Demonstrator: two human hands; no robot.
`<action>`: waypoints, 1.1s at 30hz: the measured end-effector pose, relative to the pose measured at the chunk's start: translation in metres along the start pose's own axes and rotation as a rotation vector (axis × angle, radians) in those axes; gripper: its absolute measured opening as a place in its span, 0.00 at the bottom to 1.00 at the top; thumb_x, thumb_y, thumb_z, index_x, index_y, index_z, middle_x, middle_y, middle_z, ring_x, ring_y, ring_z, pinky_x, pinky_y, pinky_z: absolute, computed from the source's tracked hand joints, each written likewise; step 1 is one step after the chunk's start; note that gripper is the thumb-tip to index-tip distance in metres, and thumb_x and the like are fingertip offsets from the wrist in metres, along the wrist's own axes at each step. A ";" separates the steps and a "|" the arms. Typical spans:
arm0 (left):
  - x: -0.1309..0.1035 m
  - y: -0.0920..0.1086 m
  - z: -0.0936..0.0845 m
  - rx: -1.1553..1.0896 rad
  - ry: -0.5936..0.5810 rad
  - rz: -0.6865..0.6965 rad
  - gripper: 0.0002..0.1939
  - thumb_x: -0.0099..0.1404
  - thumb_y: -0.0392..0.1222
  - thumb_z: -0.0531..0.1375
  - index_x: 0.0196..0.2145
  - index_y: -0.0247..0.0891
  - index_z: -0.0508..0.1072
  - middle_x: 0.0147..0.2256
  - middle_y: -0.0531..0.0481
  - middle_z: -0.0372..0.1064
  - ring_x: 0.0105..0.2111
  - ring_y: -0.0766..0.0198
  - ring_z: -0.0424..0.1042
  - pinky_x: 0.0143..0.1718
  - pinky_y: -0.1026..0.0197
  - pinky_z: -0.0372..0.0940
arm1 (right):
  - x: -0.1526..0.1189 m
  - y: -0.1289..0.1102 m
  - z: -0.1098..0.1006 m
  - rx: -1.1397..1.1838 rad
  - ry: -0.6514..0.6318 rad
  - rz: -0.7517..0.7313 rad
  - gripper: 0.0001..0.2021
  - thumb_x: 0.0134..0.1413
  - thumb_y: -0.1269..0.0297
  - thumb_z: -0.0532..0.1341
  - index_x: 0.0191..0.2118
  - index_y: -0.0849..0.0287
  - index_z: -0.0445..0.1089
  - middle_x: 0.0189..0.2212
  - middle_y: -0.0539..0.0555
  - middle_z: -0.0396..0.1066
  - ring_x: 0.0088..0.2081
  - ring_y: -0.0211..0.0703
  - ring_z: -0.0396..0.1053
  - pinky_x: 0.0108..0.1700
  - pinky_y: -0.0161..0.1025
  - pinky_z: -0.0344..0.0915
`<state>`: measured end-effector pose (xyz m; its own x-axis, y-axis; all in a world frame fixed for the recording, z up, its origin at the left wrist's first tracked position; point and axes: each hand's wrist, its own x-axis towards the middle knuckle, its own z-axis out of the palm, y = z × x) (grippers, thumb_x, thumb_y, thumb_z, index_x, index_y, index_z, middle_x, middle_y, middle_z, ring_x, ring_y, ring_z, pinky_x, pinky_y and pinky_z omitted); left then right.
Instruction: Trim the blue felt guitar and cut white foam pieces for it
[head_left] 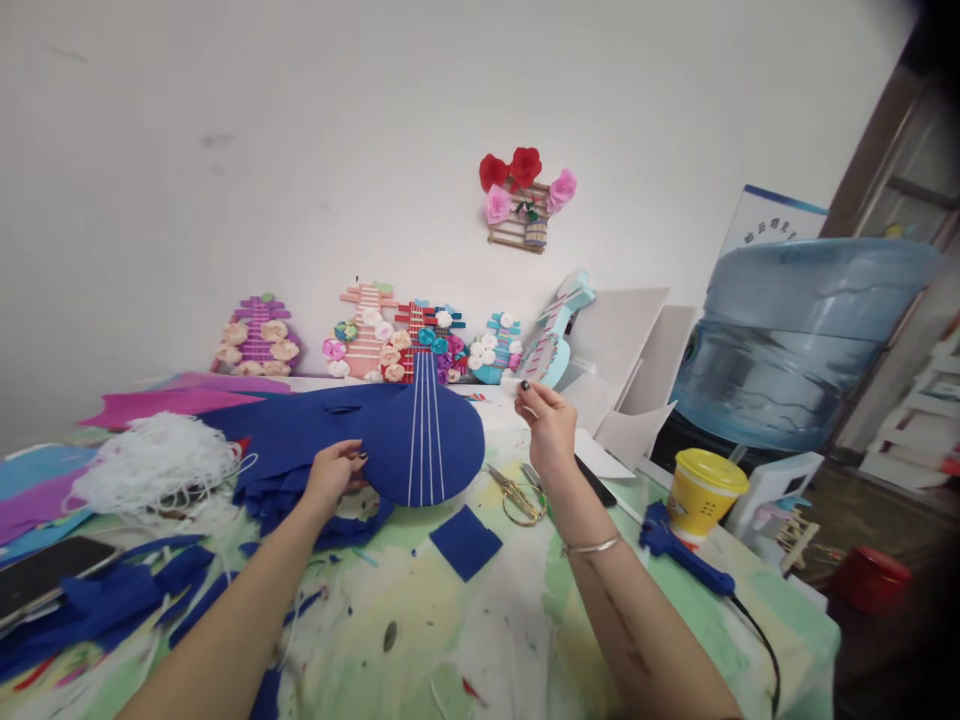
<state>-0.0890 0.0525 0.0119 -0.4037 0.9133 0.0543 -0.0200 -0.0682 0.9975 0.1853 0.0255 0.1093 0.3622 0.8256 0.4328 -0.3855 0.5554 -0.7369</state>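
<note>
My left hand (pixel 339 474) is closed at the left edge of a blue pipa-shaped piece (pixel 457 440), which has four white strings running down its front. Raised to the right of that piece is my right hand (pixel 544 420), thumb and forefinger pinched at a small whitish thing (pixel 511 385) that is hard to make out. Blue sheet material (pixel 285 430) lies behind my left hand. A blue square (pixel 466 543) rests on the table below the piece. Gold-handled scissors (pixel 517 497) lie beside my right forearm.
White string (pixel 161 465) is heaped at left, near a phone (pixel 52 575) and blue scraps (pixel 120 600). At right are a blue glue gun (pixel 686 550), a yellow tub (pixel 705 490) and a water bottle (pixel 795 340). Flower-decorated instruments (pixel 367 335) line the wall.
</note>
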 end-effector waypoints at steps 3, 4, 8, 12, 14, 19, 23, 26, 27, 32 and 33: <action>0.008 -0.008 -0.004 0.097 0.020 -0.021 0.11 0.47 0.32 0.60 0.32 0.34 0.72 0.27 0.45 0.71 0.22 0.62 0.70 0.23 0.59 0.67 | -0.030 0.017 -0.017 -0.102 -0.062 0.139 0.11 0.34 0.64 0.69 0.29 0.63 0.74 0.22 0.47 0.71 0.22 0.30 0.64 0.28 0.31 0.65; 0.010 -0.010 -0.006 0.139 0.027 -0.018 0.10 0.48 0.33 0.60 0.32 0.34 0.73 0.27 0.44 0.71 0.24 0.60 0.71 0.25 0.58 0.67 | -0.041 0.022 -0.022 -0.115 -0.092 0.205 0.12 0.34 0.64 0.69 0.29 0.63 0.75 0.21 0.48 0.71 0.22 0.30 0.64 0.28 0.31 0.65; 0.008 -0.011 -0.013 0.347 0.101 0.049 0.12 0.48 0.36 0.61 0.33 0.35 0.74 0.40 0.37 0.71 0.45 0.47 0.68 0.42 0.50 0.65 | -0.078 0.038 -0.041 -0.212 -0.195 0.390 0.14 0.34 0.66 0.67 0.33 0.62 0.74 0.20 0.47 0.69 0.22 0.32 0.65 0.29 0.33 0.66; -0.012 0.002 0.002 0.847 0.136 0.527 0.17 0.55 0.42 0.57 0.42 0.35 0.73 0.48 0.35 0.66 0.51 0.43 0.62 0.48 0.46 0.60 | -0.096 0.052 -0.047 -0.337 -0.354 0.465 0.11 0.34 0.65 0.67 0.30 0.61 0.73 0.19 0.46 0.68 0.22 0.34 0.66 0.28 0.34 0.66; -0.030 0.007 0.019 0.832 -0.130 0.608 0.17 0.58 0.46 0.55 0.41 0.35 0.74 0.41 0.40 0.72 0.43 0.52 0.69 0.46 0.53 0.62 | -0.098 0.060 -0.048 -0.358 -0.390 0.473 0.11 0.33 0.64 0.66 0.29 0.60 0.71 0.19 0.46 0.68 0.21 0.34 0.66 0.27 0.34 0.66; -0.083 0.004 0.058 0.654 -0.689 0.611 0.19 0.55 0.48 0.57 0.42 0.37 0.74 0.39 0.47 0.75 0.39 0.58 0.72 0.38 0.62 0.65 | -0.096 0.068 -0.053 -0.408 -0.422 0.427 0.11 0.32 0.64 0.65 0.28 0.58 0.68 0.17 0.45 0.68 0.19 0.35 0.66 0.23 0.33 0.65; -0.107 -0.012 0.062 0.557 -0.769 0.562 0.14 0.55 0.40 0.56 0.37 0.35 0.75 0.34 0.47 0.75 0.33 0.60 0.72 0.34 0.63 0.65 | -0.097 0.062 -0.063 -0.408 -0.478 0.421 0.12 0.34 0.63 0.65 0.30 0.58 0.69 0.21 0.47 0.70 0.21 0.36 0.68 0.25 0.35 0.67; -0.113 -0.024 0.059 0.423 -0.742 0.427 0.19 0.52 0.39 0.58 0.42 0.32 0.73 0.36 0.45 0.75 0.30 0.61 0.72 0.29 0.63 0.65 | -0.101 0.062 -0.070 -0.419 -0.515 0.434 0.11 0.34 0.64 0.65 0.30 0.59 0.70 0.20 0.47 0.70 0.20 0.36 0.67 0.25 0.34 0.67; -0.114 -0.027 0.058 0.385 -0.732 0.403 0.21 0.51 0.38 0.59 0.44 0.32 0.72 0.37 0.45 0.74 0.31 0.61 0.72 0.29 0.63 0.66 | -0.102 0.062 -0.072 -0.422 -0.524 0.437 0.11 0.34 0.64 0.65 0.30 0.59 0.70 0.19 0.47 0.70 0.20 0.35 0.67 0.25 0.34 0.67; -0.118 -0.035 0.054 0.327 -0.686 0.374 0.18 0.50 0.38 0.61 0.40 0.31 0.73 0.34 0.45 0.75 0.32 0.60 0.73 0.33 0.60 0.68 | -0.106 0.067 -0.079 -0.444 -0.561 0.432 0.10 0.34 0.69 0.63 0.30 0.60 0.70 0.18 0.46 0.70 0.20 0.35 0.68 0.25 0.33 0.66; -0.119 -0.036 0.054 0.319 -0.692 0.372 0.18 0.49 0.38 0.61 0.40 0.31 0.74 0.33 0.45 0.75 0.32 0.59 0.73 0.33 0.60 0.68 | -0.106 0.068 -0.080 -0.449 -0.568 0.426 0.10 0.34 0.70 0.62 0.30 0.60 0.70 0.18 0.46 0.70 0.21 0.35 0.68 0.25 0.32 0.65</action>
<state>0.0088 -0.0325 -0.0276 0.3196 0.9008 0.2939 0.3046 -0.3914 0.8683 0.1883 -0.0321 -0.0278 -0.2666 0.9473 0.1774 0.0255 0.1909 -0.9813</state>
